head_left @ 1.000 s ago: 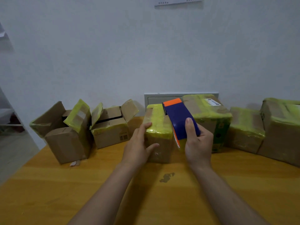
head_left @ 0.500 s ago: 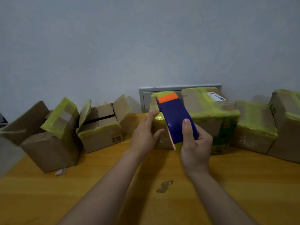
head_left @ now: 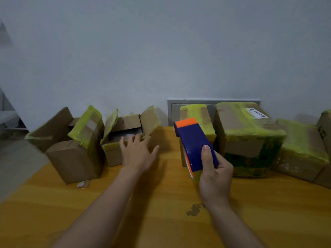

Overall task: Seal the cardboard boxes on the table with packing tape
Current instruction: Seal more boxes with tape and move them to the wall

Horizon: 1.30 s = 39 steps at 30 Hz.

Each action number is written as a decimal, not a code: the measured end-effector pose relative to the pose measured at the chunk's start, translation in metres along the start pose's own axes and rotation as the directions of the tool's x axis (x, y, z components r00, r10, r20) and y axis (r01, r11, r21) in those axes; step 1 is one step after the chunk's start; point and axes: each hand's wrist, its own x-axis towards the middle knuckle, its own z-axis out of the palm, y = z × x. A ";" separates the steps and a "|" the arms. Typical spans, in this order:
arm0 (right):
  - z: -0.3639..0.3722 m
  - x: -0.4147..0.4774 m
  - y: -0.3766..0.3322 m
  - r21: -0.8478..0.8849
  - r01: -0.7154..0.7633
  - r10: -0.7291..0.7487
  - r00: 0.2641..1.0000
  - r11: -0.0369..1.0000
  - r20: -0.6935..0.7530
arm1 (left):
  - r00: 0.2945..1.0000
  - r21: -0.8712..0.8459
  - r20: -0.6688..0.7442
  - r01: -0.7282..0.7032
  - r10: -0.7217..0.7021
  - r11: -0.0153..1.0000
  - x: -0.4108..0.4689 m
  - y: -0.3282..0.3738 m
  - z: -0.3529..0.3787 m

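My right hand [head_left: 215,176] grips a blue tape dispenser [head_left: 194,144] with an orange tip, held upright in front of a narrow box [head_left: 202,119] wrapped in yellow tape. My left hand [head_left: 137,153] is spread, fingers apart, reaching onto the front edge of an open cardboard box [head_left: 125,136] whose flaps stand up. A second open box [head_left: 71,147] with a yellow-taped flap sits further left. Taped boxes stand at the right: a large one [head_left: 249,138] with a label and another [head_left: 302,149] beside it.
The boxes line the back of an orange wooden table [head_left: 161,221] against a grey wall. A grey panel [head_left: 189,102] is set in the wall behind the narrow box. A scrap of tape [head_left: 83,183] lies by the left box. A dark stain [head_left: 195,210] marks the tabletop.
My left hand let go of the narrow taped box and moved left to the open box. That box now stands further back. My right hand kept the dispenser.
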 end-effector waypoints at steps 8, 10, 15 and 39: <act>0.002 -0.024 -0.024 0.011 -0.025 0.025 1.000 1.000 0.008 | 0.994 -0.087 -0.077 -0.084 0.078 0.993 -0.071 -0.007 -0.016; 0.000 -0.034 -0.030 0.017 -0.023 0.023 1.000 1.000 0.009 | 0.991 -0.125 -0.107 -0.099 0.086 0.987 -0.092 -0.010 -0.021; -0.005 -0.058 -0.043 0.036 -0.012 0.012 1.000 0.999 0.017 | 0.972 -0.245 -0.226 -0.118 0.062 0.962 -0.140 -0.021 -0.030; -0.029 -0.099 -0.102 0.132 0.166 -0.177 0.982 0.977 0.073 | 0.947 -0.783 -0.318 -0.287 0.042 0.552 -0.220 -0.036 -0.063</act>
